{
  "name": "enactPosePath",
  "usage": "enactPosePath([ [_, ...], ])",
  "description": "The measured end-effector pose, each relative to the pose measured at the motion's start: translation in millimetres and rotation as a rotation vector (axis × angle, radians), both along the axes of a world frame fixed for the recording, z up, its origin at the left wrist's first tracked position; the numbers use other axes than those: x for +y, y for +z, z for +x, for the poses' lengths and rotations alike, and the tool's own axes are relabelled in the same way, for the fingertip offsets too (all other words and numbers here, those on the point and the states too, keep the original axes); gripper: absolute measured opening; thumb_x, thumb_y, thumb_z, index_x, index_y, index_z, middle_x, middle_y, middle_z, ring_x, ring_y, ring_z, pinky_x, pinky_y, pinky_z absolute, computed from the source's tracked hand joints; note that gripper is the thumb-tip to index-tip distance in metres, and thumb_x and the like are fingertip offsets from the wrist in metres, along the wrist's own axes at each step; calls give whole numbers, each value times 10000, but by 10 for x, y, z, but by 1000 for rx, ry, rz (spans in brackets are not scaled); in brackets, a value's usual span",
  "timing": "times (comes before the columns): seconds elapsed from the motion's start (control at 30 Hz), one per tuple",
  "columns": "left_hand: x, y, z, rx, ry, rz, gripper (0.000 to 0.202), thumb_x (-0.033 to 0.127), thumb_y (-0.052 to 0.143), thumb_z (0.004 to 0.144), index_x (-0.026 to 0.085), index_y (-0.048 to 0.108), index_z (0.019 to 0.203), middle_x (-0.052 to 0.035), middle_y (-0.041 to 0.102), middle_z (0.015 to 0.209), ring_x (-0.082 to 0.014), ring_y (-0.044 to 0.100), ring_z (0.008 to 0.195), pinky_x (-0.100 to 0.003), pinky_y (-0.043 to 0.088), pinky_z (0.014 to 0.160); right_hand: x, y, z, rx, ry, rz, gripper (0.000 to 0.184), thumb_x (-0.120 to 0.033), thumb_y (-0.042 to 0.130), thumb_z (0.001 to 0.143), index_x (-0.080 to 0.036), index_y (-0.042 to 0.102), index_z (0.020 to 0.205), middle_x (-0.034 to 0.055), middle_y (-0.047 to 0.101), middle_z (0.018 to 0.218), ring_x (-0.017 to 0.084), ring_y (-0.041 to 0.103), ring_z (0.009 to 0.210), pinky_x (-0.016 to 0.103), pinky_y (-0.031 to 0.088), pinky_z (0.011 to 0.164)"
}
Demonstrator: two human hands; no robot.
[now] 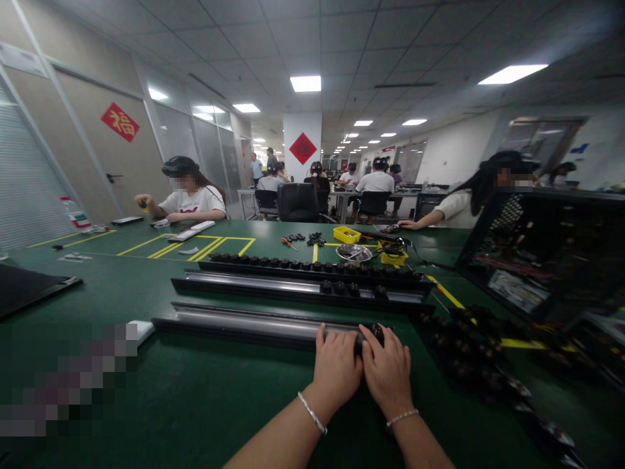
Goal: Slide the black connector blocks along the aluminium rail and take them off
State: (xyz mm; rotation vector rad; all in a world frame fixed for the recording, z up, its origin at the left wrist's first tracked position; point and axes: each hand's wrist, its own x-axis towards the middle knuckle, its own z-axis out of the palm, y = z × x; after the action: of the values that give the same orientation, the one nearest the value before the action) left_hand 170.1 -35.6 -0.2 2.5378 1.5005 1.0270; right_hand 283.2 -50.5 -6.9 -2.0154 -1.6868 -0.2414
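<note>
Nearest to me on the green table lies a long black rail (244,324) with a shiny grey inner channel. My left hand (336,358) curls over its right part, fingertips on the channel and thumb turned toward the other hand. Beside it, my right hand (388,365) is closed around a small round black part (375,331) at the rail's right end. That part is mostly hidden by the fingers. Behind lies a second rail (254,284) with several black parts (339,287) toward its right. Farther back, a row of similar black parts (273,263) fills another rail.
Many loose black parts (469,352) lie to the right, near an open computer case (527,254). A metal dish (354,253), a yellow bin (346,234) and a red screwdriver (288,243) are farther back. Co-workers sit at the far left (195,195) and right (459,205).
</note>
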Motion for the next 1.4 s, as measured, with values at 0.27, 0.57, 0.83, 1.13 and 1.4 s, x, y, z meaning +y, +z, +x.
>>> enactPosePath([
  [0.27,-2,18,-13,34,-11,-37,102,240,512,804,241,581,878,2,641,879,-188,534,903,-489,196,1058,40,-77,51,4,19,124,416,-288,332,867,-233,609,1172,142,504,1216,282,407,1190,477,355,944],
  [0.57,9,1,-20,29,-17,-35,108,241,535,781,239,568,883,11,630,878,-184,521,899,-475,181,1063,63,-138,83,13,18,181,449,-293,296,876,-173,609,1175,170,488,1206,291,377,1195,459,348,967],
  [0.83,9,13,-22,27,-20,-32,123,228,532,777,236,578,891,0,631,880,-190,530,907,-486,194,1056,74,-145,102,32,7,204,458,-295,283,877,-156,617,1158,166,497,1185,290,361,1201,465,343,975],
  [1.13,16,21,-25,35,-20,-41,172,210,549,760,242,583,926,-3,634,883,-189,539,911,-480,195,1066,109,-169,174,141,-24,261,463,-306,282,869,-140,619,1139,180,492,1170,294,403,1136,494,344,952],
  [1.4,12,38,-21,35,-17,-57,168,202,541,764,246,586,919,-1,641,883,-191,544,919,-470,192,1069,116,-158,185,191,-39,247,483,-302,265,869,-111,609,1149,192,471,1147,284,442,1077,456,367,919],
])
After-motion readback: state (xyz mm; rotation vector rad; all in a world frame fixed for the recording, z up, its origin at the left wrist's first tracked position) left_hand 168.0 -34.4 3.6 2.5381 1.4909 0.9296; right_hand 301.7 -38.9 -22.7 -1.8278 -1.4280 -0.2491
